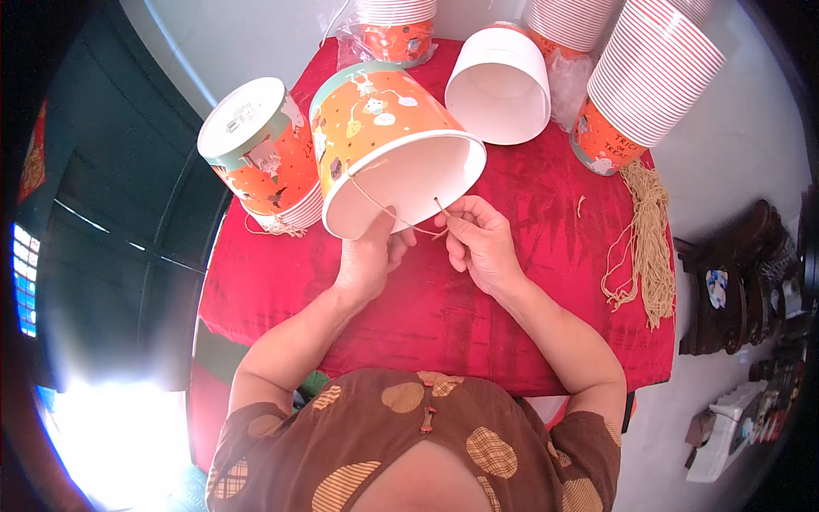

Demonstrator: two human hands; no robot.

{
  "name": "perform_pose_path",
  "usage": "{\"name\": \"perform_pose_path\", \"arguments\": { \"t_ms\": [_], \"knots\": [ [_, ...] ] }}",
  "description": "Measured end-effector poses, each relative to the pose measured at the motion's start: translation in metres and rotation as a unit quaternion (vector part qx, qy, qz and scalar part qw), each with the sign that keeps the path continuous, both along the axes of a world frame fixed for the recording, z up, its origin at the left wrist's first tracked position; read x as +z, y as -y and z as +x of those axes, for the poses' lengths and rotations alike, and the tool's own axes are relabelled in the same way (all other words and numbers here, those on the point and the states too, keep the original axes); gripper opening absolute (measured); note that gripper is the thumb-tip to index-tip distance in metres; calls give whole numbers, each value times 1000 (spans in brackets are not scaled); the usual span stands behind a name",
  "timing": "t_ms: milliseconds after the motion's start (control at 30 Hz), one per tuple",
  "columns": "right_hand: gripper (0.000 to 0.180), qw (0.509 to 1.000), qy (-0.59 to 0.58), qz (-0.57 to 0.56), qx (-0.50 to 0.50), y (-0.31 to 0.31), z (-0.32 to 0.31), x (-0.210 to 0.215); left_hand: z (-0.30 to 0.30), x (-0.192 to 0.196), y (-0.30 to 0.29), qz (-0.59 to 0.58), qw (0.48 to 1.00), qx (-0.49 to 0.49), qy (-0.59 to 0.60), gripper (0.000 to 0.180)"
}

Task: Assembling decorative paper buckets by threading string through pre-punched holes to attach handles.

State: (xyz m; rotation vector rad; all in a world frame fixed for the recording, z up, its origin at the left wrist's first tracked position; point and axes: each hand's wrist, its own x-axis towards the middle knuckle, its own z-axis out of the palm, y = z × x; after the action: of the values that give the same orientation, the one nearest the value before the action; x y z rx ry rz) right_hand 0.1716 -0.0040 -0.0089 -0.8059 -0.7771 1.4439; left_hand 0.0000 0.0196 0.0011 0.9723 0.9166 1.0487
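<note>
An orange paper bucket point(401, 107) with skeleton prints and a white inside lies tilted, its mouth facing me. A thin tan cord point(373, 200) comes out near the rim's left side and crosses the mouth. My left hand point(372, 256) grips the bucket's lower rim, thumb inside the mouth and fingers curled near the cord. At the rim's right side, beside a small hole, my right hand point(483, 245) pinches the cord between thumb and fingers. The fingertips partly hide the cord's end there.
A red cloth point(546, 307) covers the table. Upside-down stacked buckets point(264, 162) stand left; a white-lined bucket point(497, 90) lies behind. Tall bucket stacks point(653, 72) rise at the back right. A bundle of tan cords point(651, 247) hangs along the right edge.
</note>
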Motion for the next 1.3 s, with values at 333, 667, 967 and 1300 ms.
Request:
{"name": "perform_pose_path", "arguments": {
  "t_ms": [333,667,967,1300],
  "knots": [
    [12,993,-82,-63,57,0,7,-2,0,1,0,25,999,22,11,18],
    [11,993,-77,-77,49,-1,8,-7,2,-2,-1,21,1000,20,10,18],
    [9,987,-68,-102,107,3,9,1,-2,-3,-3,-5,999,18,37,19],
    [26,998,26,-35,35,5,10,0,-2,-5,-9,-58,995,1,80,16]
  ]
}}
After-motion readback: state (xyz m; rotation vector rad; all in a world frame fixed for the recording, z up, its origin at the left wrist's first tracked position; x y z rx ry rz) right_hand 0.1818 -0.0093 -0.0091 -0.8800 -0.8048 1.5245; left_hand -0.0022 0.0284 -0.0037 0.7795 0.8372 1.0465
